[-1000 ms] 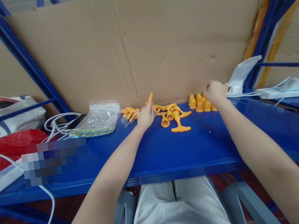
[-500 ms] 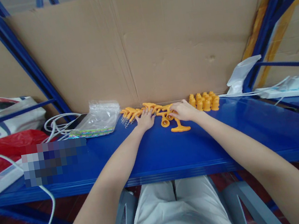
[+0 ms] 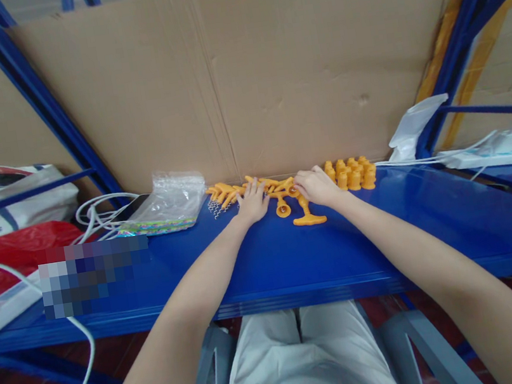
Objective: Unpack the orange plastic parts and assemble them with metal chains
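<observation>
Several orange T-handled pieces with spiral metal rods, looking like corkscrews point(image 3: 223, 193), lie in a row along the back of the blue table. My left hand point(image 3: 253, 205) rests palm down over the row's middle, fingers spread. My right hand point(image 3: 315, 187) has its fingertips closed on an orange T-handled piece with a round cup end point(image 3: 293, 191); part of it is hidden by the fingers. Between the hands lies another orange cup-ended piece point(image 3: 283, 207). Just in front of my right hand is an orange T-handle point(image 3: 309, 219), its bar toward me.
Several orange bell-shaped sleeves point(image 3: 354, 175) stand grouped right of my right hand. Clear plastic bags point(image 3: 168, 202) lie to the left, beside white cables point(image 3: 95, 213). A cardboard sheet point(image 3: 290, 71) closes off the back. White power strips point(image 3: 495, 154) sit far right.
My left hand has shifted slightly right over the row. My right hand has moved a little back, and the cup-ended piece at its fingertips now sits farther from me.
</observation>
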Demonstrator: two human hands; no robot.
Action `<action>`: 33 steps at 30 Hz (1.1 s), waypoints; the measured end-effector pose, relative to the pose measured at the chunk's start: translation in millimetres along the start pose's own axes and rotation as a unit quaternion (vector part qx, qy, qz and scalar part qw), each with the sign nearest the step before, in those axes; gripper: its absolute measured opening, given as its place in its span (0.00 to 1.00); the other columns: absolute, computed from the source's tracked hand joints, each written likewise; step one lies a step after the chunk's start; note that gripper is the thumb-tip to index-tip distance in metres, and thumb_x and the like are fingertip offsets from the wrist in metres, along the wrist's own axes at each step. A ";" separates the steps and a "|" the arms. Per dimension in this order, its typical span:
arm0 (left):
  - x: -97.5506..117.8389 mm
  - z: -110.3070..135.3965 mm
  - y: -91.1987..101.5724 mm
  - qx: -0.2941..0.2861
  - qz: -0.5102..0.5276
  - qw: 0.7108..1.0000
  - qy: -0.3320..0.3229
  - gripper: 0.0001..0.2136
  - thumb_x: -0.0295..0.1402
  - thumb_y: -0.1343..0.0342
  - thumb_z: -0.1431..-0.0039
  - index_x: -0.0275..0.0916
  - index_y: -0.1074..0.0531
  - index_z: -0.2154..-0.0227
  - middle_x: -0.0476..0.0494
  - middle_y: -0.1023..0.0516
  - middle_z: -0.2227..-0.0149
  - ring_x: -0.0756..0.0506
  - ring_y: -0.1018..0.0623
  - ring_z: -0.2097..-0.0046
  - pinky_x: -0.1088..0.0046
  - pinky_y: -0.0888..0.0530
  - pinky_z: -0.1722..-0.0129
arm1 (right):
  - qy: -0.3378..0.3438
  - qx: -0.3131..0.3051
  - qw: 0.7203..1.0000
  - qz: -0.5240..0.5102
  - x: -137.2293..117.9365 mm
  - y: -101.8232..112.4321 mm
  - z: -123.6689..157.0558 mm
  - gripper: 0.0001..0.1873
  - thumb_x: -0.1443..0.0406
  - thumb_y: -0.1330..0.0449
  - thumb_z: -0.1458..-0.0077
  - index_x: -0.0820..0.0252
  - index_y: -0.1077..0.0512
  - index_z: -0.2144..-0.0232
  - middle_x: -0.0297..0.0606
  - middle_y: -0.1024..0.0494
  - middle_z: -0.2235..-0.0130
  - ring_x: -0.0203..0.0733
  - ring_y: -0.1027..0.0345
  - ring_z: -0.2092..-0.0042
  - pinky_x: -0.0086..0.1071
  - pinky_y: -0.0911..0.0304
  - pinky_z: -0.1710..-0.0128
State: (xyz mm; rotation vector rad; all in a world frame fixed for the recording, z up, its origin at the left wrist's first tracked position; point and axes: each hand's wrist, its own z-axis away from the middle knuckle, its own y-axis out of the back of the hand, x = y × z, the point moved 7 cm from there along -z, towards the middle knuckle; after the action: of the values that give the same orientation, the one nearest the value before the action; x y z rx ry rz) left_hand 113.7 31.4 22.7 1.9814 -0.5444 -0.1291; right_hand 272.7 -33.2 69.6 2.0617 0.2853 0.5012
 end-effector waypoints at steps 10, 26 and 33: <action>48.8 11.3 24.0 0.043 0.007 0.987 -0.154 0.24 0.27 0.57 0.32 0.41 0.38 0.35 0.36 0.36 0.31 0.40 0.38 0.29 0.41 0.51 0.30 | 0.079 0.104 0.991 -0.041 -1.1 14.9 -0.6 0.17 0.68 0.55 0.31 0.60 0.25 0.59 0.45 0.23 0.61 0.47 0.33 0.59 0.38 0.50 0.55; 41.7 4.8 25.5 0.063 -0.049 0.980 -0.185 0.20 0.19 0.56 0.39 0.37 0.26 0.50 0.35 0.20 0.50 0.38 0.23 0.45 0.55 0.34 0.38 | 0.049 0.020 0.998 -0.027 16.2 -2.8 -1.2 0.18 0.70 0.52 0.33 0.60 0.22 0.52 0.47 0.20 0.55 0.48 0.28 0.53 0.37 0.43 0.58; 41.4 6.1 30.1 0.060 -0.047 0.982 -0.171 0.20 0.20 0.57 0.38 0.37 0.25 0.50 0.33 0.20 0.51 0.37 0.23 0.46 0.52 0.35 0.40 | 0.013 0.010 0.998 -0.067 14.7 -5.5 -0.7 0.22 0.65 0.55 0.30 0.65 0.28 0.43 0.52 0.21 0.47 0.50 0.28 0.46 0.40 0.39 0.52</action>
State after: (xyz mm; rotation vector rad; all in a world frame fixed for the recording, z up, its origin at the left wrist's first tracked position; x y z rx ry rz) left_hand 139.0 -2.4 52.3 2.1159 -0.6899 -0.5132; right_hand 285.4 -24.0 68.7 2.0401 0.4428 0.4446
